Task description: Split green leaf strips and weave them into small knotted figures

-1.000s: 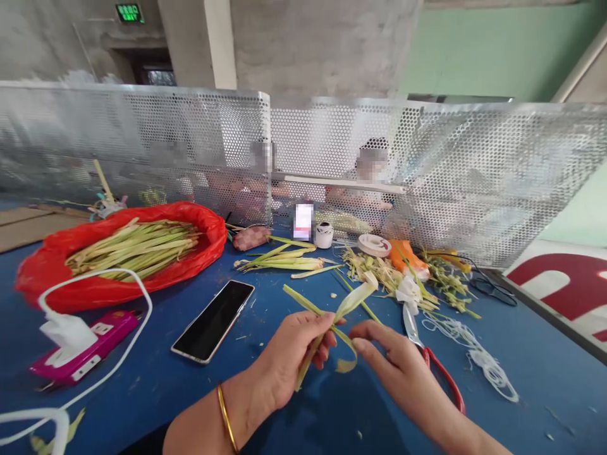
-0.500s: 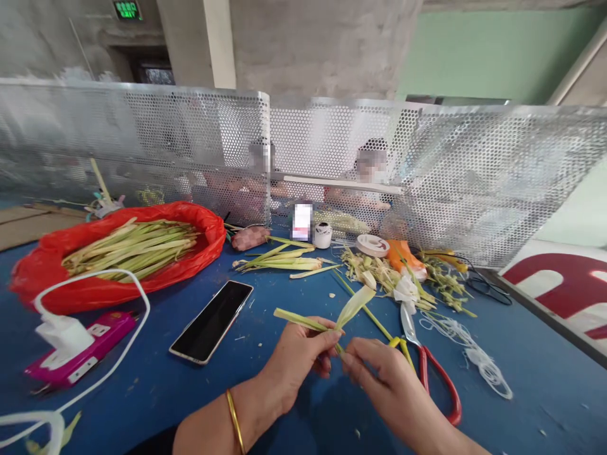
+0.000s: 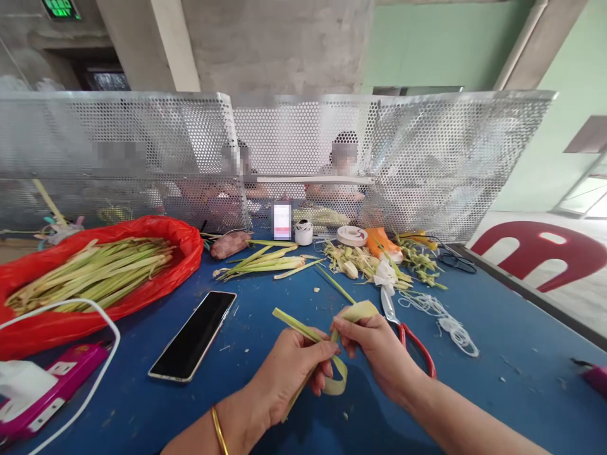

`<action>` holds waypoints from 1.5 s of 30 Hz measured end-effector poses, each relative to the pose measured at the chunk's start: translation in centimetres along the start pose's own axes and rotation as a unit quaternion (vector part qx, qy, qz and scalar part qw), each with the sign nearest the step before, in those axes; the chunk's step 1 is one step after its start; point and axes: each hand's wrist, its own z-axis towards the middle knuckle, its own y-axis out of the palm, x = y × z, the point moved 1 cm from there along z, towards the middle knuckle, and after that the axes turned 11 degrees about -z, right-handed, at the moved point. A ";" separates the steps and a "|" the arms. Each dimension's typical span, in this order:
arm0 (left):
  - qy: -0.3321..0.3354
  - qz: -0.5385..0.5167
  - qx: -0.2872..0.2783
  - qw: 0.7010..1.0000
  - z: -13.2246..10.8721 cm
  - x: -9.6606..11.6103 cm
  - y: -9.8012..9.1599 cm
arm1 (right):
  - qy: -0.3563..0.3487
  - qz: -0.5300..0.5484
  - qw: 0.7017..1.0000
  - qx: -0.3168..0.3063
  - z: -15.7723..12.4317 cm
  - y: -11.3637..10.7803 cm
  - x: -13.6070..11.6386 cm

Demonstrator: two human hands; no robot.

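My left hand pinches a pale green leaf strip over the blue table; a gold bangle is on that wrist. My right hand grips the other end of the same strip, bent over near its fingertips, with a loop of leaf hanging between the hands. Red-handled scissors lie just right of my right hand. A black phone lies left of my left hand.
A red plastic bag full of green leaves sits at the left, loose leaves and trimmings farther back. White string, a tape roll, a pink power strip and a perforated metal screen with people behind it surround the work spot.
The view has swung right and tilted. My right hand has folded the upper leaf end over and a loop now hangs below my hands.
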 end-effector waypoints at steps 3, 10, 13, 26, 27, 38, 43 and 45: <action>-0.004 0.000 0.009 1.000 0.3 0.4 0.4 | -0.005 0.019 0.999 0.031 0.6 -0.6 -0.2; 0.089 -0.134 0.047 0.986 0.7 2.6 1.1 | -0.117 -0.125 0.968 0.184 0.3 -2.6 -1.3; 0.125 -0.177 0.029 0.976 0.6 2.7 1.1 | -0.181 -0.234 0.951 0.088 -0.2 -1.5 0.0; 0.070 -0.201 0.108 0.971 0.7 1.1 1.4 | -0.191 -0.216 0.957 0.025 -0.8 0.3 2.5; 0.069 -0.203 0.109 0.971 0.7 1.0 1.3 | -0.201 -0.225 0.953 0.014 -0.9 0.2 2.4; 0.074 -0.218 0.059 0.971 1.1 1.6 0.6 | -0.266 -0.341 0.900 0.052 -1.5 -0.3 1.4; 0.079 -0.171 0.037 0.981 1.3 1.7 0.2 | -0.261 -0.394 0.873 0.122 -0.5 -2.7 -0.1; 0.082 -0.145 0.033 0.985 1.5 1.4 0.3 | -0.227 -0.381 0.895 0.043 0.0 -2.7 0.3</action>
